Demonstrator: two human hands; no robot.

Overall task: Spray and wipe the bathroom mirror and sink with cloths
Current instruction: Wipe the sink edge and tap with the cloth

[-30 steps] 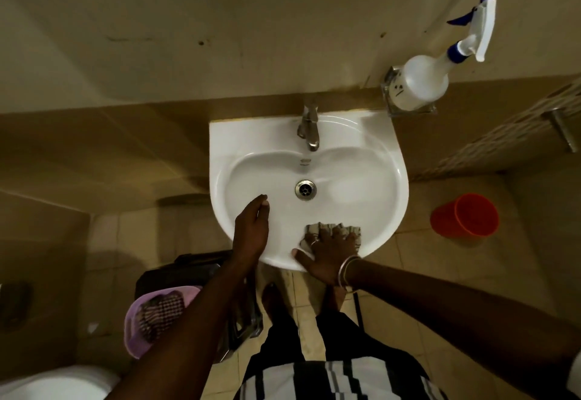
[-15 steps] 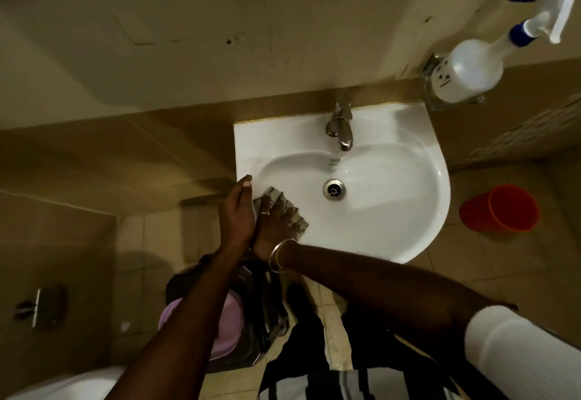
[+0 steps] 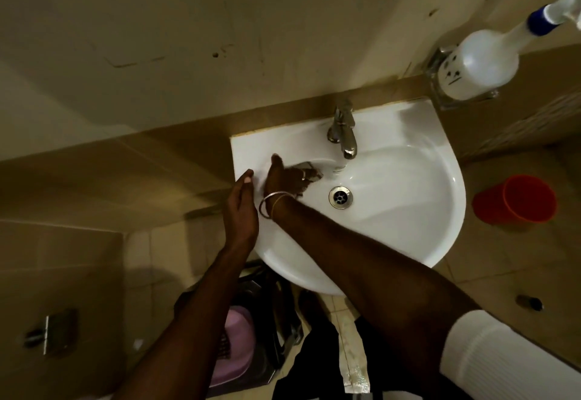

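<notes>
A white sink (image 3: 408, 211) hangs on the wall below me, with a chrome tap (image 3: 344, 132) at its back and a drain (image 3: 340, 197) in the bowl. My right hand (image 3: 283, 179) presses a grey cloth (image 3: 309, 171) flat against the back left of the bowl, near the tap; most of the cloth is hidden under the hand. My left hand (image 3: 240, 211) rests on the sink's left rim, fingers straight, holding nothing. A white spray bottle (image 3: 484, 63) with a blue nozzle stands in a wall holder at the upper right.
A red bucket (image 3: 518, 200) sits on the floor right of the sink. Under the sink stand a dark stool and a pink basin (image 3: 234, 346). A metal fitting (image 3: 52, 330) is on the left wall. The tiled wall runs behind the sink.
My right hand has slid the cloth from the front rim, around the left side, up to the back left of the bowl. My left hand stays on the left rim. The view has shifted left.
</notes>
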